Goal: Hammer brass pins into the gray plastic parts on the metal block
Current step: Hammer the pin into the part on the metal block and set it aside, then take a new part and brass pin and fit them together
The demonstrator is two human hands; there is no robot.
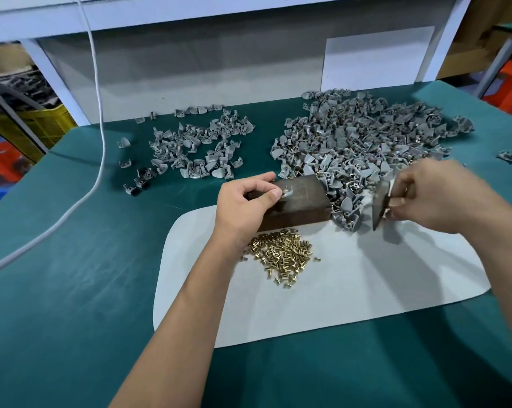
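Head view: a gray plastic part is pinched on the metal block by the left hand; right of it, a blurry hammer is gripped by the right hand.

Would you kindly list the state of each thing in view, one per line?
Left hand: pinches gray part on block.
Gray part: resting on metal block.
Metal block: lying on white mat.
Right hand: grips hammer, raised.
Hammer: off the block, blurred.
Brass pins: loose heap on mat.
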